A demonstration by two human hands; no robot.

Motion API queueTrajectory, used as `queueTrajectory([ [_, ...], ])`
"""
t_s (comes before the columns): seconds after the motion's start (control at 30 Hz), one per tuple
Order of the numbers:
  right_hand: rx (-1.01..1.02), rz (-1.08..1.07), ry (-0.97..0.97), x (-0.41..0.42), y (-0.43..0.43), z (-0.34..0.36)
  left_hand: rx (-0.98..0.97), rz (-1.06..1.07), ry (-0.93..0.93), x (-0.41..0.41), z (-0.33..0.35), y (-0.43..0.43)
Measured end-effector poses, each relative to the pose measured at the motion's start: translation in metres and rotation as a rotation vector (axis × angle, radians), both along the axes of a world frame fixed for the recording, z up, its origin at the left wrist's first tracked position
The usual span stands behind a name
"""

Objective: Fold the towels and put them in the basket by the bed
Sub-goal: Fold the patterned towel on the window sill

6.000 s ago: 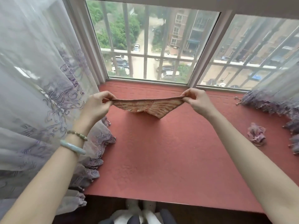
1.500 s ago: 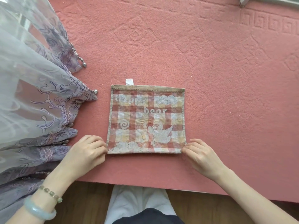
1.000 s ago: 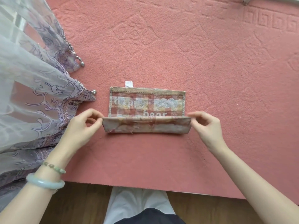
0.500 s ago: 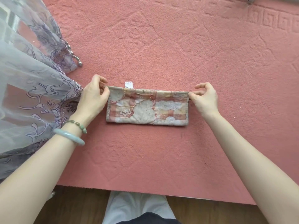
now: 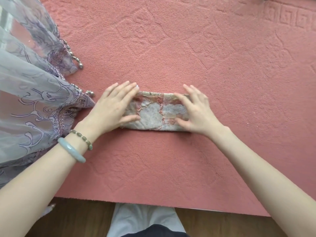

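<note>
Here the towel point(image 5: 156, 111) lies folded into a narrow band on the pink mat point(image 5: 188, 57), its long edges running from 9 to 3 o'clock, a little left of the middle of the view. Both hands rest flat on it, palms down and fingers spread, gripping nothing. The left hand point(image 5: 113, 109) covers the towel's end at 9 o'clock, fingers pointing toward 1 o'clock. The right hand point(image 5: 196, 111) covers the end at 3 o'clock, fingers pointing toward 11 o'clock. Between the two hands the towel's faded check and pale patches show. The hands stay apart, not touching each other. A pale bangle point(image 5: 71, 150) and a bead bracelet point(image 5: 82, 138) sit on the left wrist. A sheer lilac curtain point(image 5: 29, 93) lies at 9 o'clock, its hem just beside the left hand.
</note>
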State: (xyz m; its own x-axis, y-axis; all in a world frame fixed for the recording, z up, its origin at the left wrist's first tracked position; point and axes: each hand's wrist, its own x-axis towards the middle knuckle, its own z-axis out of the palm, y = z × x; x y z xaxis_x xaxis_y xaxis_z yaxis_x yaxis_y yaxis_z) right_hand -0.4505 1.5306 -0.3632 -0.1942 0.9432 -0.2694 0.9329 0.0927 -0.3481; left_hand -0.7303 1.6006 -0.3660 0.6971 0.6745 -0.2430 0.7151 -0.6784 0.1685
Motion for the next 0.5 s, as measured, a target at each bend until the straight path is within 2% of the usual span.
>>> queueTrajectory([
  [0.07, -0.027, 0.121, -0.027, -0.013, -0.003, -0.005, -0.004, -0.069, 0.116, 0.001, -0.007, -0.002],
  [0.17, -0.055, 0.176, -0.092, -0.019, -0.001, -0.014, -0.031, -0.007, 0.183, -0.005, -0.017, -0.003],
  [0.33, -0.081, 0.180, -0.086, -0.014, 0.000, -0.015, -0.039, 0.069, 0.184, -0.013, -0.025, -0.012],
  [0.5, -0.077, 0.091, -0.104, 0.014, -0.010, -0.008, -0.009, 0.125, 0.166, -0.022, -0.021, -0.016],
])
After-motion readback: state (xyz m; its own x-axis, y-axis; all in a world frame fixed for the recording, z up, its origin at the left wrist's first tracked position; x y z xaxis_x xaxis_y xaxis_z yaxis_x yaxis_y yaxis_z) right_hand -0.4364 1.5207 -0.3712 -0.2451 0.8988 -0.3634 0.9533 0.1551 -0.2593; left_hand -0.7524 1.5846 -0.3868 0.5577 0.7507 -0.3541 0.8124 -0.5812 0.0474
